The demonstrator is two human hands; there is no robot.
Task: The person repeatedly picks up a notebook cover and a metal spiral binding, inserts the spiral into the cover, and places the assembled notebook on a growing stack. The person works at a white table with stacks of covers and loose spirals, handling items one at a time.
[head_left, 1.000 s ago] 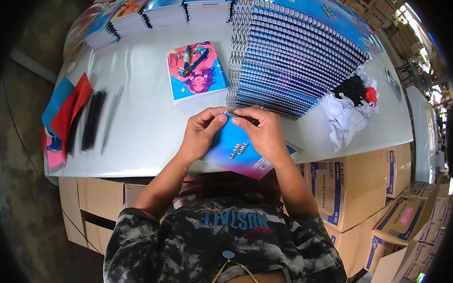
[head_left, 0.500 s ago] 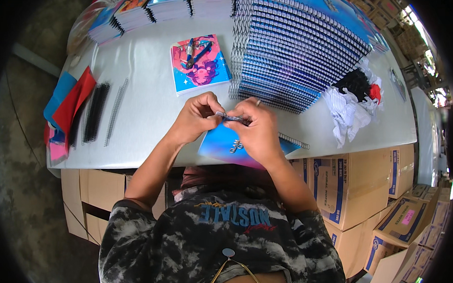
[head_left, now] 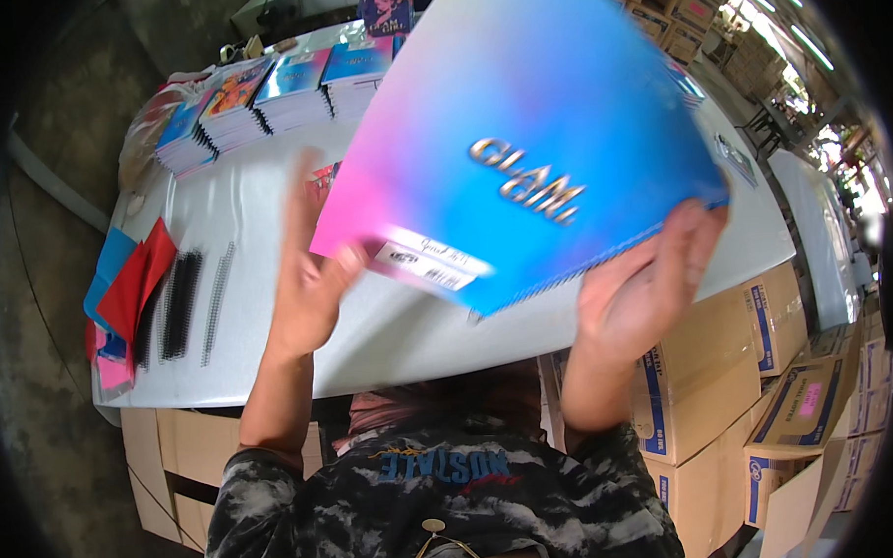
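From here I see, above the white surface [head_left: 400,354], the blue-and-pink spiral notebook [head_left: 617,106] raised and tilted. The right hand [head_left: 636,284] grips its bound edge; the left hand [head_left: 311,289] stands open by the pink corner, contact unclear. I'd support both ends, sparing the wire coil [head_left: 555,282].

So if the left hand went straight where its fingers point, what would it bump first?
The left hand would probably meet a stack of blue notebooks across the table, though it might pass above them: depth is unclear.
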